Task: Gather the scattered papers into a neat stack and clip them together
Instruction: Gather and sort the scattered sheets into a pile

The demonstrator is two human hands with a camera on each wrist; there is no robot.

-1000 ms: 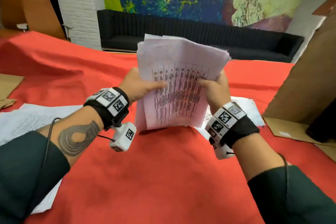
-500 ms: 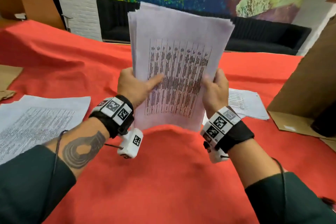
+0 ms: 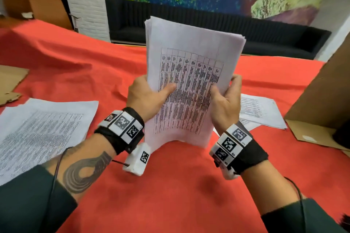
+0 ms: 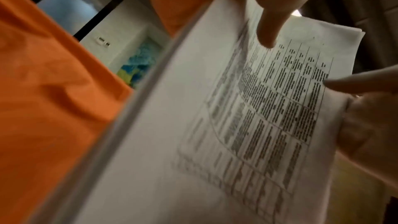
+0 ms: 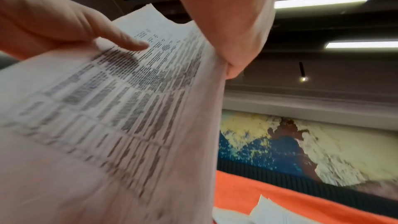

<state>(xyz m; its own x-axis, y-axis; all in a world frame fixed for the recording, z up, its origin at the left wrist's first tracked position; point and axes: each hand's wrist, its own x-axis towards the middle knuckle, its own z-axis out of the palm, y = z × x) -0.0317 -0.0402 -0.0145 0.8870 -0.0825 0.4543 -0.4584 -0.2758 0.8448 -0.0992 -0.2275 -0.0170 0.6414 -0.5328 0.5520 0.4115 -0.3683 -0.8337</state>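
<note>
White paper fills the middle of my view: the stack (image 3: 191, 81) stands upright between my hands, its bottom edge touching the red worktop (image 3: 170, 195) and bowing a little there. My left hand (image 3: 145, 96) grips the stack's left edge at about 9 o'clock, thumb across the printed table on the front sheet and fingers hidden behind. My right hand (image 3: 225, 98) grips the right edge at about 3 o'clock in the same way.

I judge that I am in the squaring-up step, knocking the sheets level on the cloth. The top edges look nearly flush, with slight stepping at the upper left corner.

More loose sheets lie flat on the worktop, unjoined: one group (image 3: 41, 130) at 9 o'clock, well apart from my left hand, and another (image 3: 261, 113) just beyond my right hand at 3 o'clock. The next move, I think, calls for laying the stack down and collecting those. No clip shows in any view.
</note>
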